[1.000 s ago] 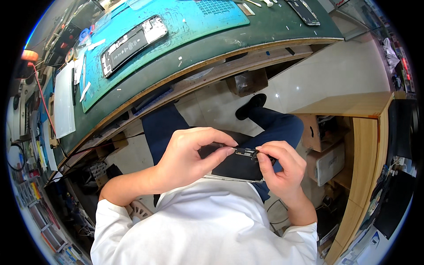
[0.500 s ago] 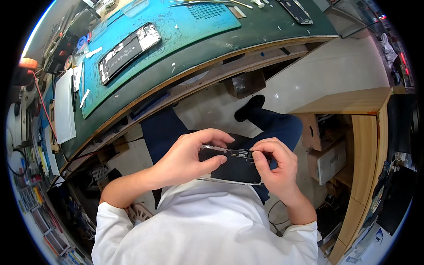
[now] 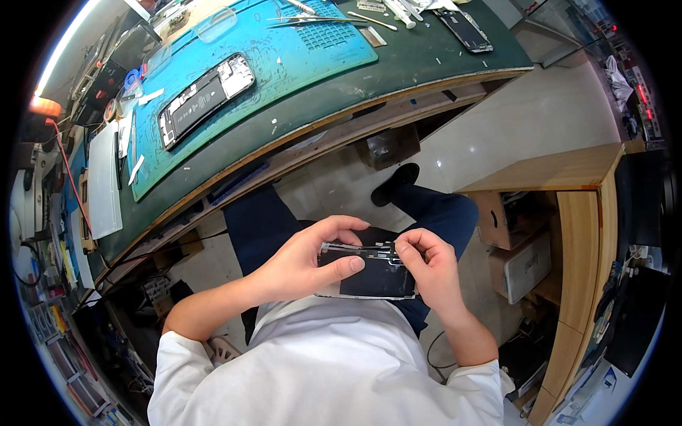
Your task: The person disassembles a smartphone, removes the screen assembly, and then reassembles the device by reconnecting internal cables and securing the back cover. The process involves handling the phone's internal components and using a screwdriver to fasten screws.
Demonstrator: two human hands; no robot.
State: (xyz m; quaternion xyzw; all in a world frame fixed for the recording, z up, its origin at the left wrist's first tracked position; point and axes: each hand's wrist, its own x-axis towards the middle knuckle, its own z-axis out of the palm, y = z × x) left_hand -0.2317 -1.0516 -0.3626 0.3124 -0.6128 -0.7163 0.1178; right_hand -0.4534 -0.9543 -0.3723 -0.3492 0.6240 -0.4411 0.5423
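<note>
Panel (image 3: 376, 283) is sitting in both hands, off the near side of the bench (image 3: 419, 69), left hand (image 3: 302, 264) steadying its left end, right hand (image 3: 435, 270) pinching narrowly at the far-edge strip (image 3: 370, 253), which, looking thin, is probably needing light, even pressure.

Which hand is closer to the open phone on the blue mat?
Left. In the picture, the left hand is below and right of the open phone; the right hand is farther right.
</note>
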